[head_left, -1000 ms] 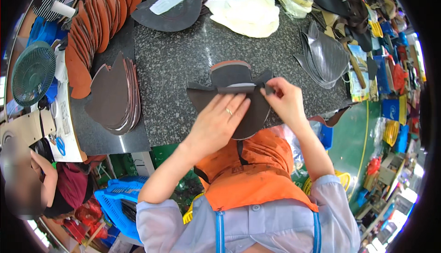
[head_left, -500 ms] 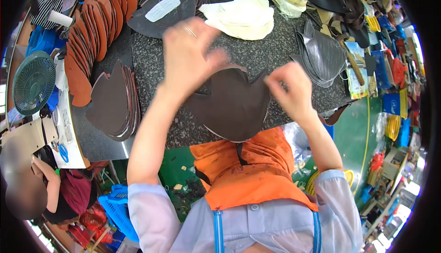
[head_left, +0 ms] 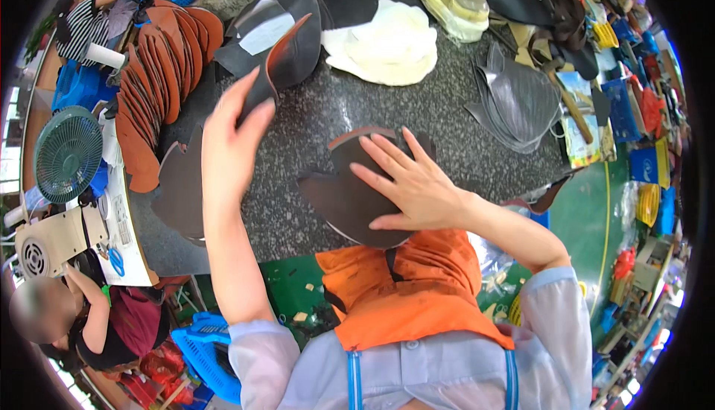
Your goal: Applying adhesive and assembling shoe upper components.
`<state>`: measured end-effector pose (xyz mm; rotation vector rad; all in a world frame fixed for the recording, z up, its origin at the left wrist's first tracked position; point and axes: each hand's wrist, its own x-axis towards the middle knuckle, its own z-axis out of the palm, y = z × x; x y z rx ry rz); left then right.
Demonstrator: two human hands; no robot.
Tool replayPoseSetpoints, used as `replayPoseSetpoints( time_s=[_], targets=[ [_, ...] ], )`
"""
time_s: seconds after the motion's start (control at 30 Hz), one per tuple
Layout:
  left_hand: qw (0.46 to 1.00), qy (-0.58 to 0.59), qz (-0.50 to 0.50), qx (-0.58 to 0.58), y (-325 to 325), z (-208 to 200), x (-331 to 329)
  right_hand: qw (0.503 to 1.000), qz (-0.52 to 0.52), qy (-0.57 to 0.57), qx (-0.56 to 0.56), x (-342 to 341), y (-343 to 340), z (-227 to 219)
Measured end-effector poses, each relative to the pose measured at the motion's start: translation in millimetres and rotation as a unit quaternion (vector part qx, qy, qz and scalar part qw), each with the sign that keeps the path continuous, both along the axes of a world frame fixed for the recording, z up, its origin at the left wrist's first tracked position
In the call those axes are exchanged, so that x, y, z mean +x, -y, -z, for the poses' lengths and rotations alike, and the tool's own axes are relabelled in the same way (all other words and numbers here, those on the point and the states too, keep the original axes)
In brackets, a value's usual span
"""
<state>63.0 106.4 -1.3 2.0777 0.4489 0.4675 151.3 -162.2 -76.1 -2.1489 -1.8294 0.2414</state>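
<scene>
My left hand (head_left: 229, 138) grips a cut leather piece (head_left: 292, 56), dark on one face and reddish-brown on the other, between thumb and fingers. It is raised over the table and bends upward. My right hand (head_left: 417, 186) lies flat, fingers spread, on a dark brown leather piece (head_left: 335, 198) with a notched outline. That piece rests at the table's near edge by my orange apron; a reddish-brown strip shows along its far edge. Beside my left forearm is a stack of dark brown leather pieces (head_left: 180, 190), partly hidden by the arm.
The speckled dark stone table (head_left: 447, 112) bears a fanned row of reddish-brown pieces (head_left: 160, 67), black pieces with white paper (head_left: 268, 34), a white pile (head_left: 383, 45) and shiny black pieces (head_left: 518, 101). A green fan (head_left: 68, 153) stands left. Another person sits at lower left.
My left hand has moved left and now holds a leather piece. My right hand has come from the right edge of the brown piece to lie flat on it.
</scene>
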Motion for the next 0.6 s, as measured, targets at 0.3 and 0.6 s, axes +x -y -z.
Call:
replayPoseSetpoints(
  time_s=[0.3,0.6],
  targets=[
    [0.935,-0.100,0.199,0.275,147.0,86.8,-84.3,0.957,0.106,0.093,0.252,167.2,-82.5,9.8],
    [0.930,0.032,0.086,0.356,71.3,71.2,63.2,0.956,-0.033,0.285,-0.060,150.6,-110.8,-18.0]
  ],
)
